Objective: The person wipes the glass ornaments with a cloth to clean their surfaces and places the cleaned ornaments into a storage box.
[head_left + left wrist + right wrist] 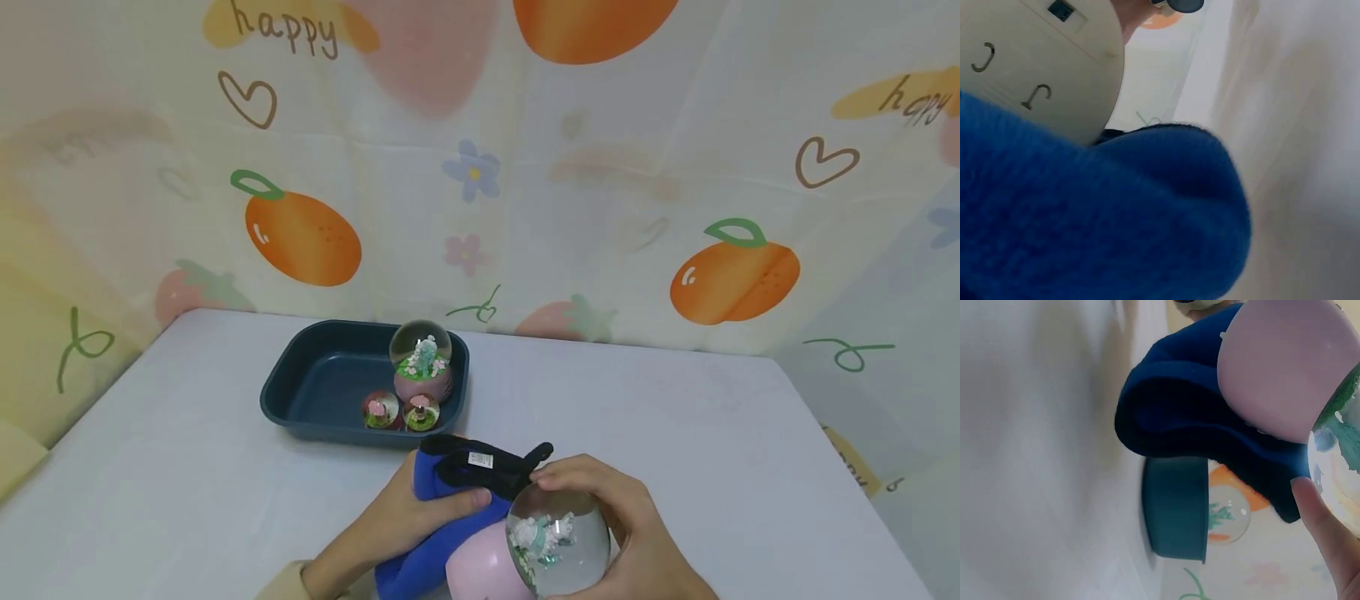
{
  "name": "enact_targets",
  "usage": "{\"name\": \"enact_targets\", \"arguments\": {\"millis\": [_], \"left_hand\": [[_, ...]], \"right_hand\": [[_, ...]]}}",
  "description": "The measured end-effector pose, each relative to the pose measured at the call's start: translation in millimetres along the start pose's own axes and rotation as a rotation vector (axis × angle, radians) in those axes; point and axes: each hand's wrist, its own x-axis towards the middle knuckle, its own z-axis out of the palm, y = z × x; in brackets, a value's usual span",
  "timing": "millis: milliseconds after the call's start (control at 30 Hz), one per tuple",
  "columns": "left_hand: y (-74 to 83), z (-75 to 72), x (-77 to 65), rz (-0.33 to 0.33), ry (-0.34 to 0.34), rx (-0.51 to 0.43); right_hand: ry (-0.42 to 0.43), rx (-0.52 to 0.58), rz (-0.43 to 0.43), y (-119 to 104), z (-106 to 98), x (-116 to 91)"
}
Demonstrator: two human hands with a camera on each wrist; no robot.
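Note:
My right hand (pixel 637 517) grips the clear dome of a snow globe (pixel 487 562), which lies tilted on its side. Its base is pink, and white and teal figures show inside the glass. Against that base my left hand (pixel 393 517) holds a folded blue plush cloth (pixel 420 567) with black edging and a small white label, the thumb lying over the top. In the left wrist view the globe's pale round underside (pixel 1041 62) shows a small dark switch, beside the cloth (pixel 1116 219). One right fingertip (pixel 1307 494) touches the dome near the cloth's dark edge in the right wrist view.
Behind the hands, a dark teal tray (pixel 300 429) stands on the white table (pixel 675 433). At its right end are another pink-based snow globe (pixel 423 385) and two small globes, one (pixel 381 410) left of the other (pixel 422 414). A fruit-print curtain (pixel 570 192) hangs behind.

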Motion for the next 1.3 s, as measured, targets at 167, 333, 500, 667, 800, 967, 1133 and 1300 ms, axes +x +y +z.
{"name": "enact_targets", "arguments": {"millis": [167, 333, 500, 667, 800, 967, 1133, 1300], "left_hand": [[3.3, -3.7, -4.1, -0.045, -0.205, -0.15], [1.6, -1.9, -3.3, -0.078, -0.227, -0.227], [-0.9, 1.5, 1.0, 0.006, -0.127, -0.163], [-3.2, 2.4, -0.8, -0.045, -0.154, -0.229], [-3.3, 0.4, -8.0, -0.219, -0.228, -0.362], [-1.4, -0.1, -9.9, -0.27, -0.249, -0.407], [-3.2, 3.0, -2.4, -0.04, -0.14, -0.263], [-9.9, 4.1, -1.1, -0.023, -0.079, -0.311]], "right_hand": [[0.019, 0.002, -0.026, -1, 0, 1], [0.019, 0.014, -0.075, -2, 3, 2], [-0.024, 0.025, -0.179, 0, 3, 8], [-0.028, 0.046, -0.25, 0, 2, 14], [0.0, 0.075, -0.259, -2, 2, 17], [-0.002, 0.03, -0.27, -1, -1, 17], [-0.024, -0.098, -0.273, -2, -4, 15], [0.008, -0.061, -0.24, -2, -3, 15]]}}
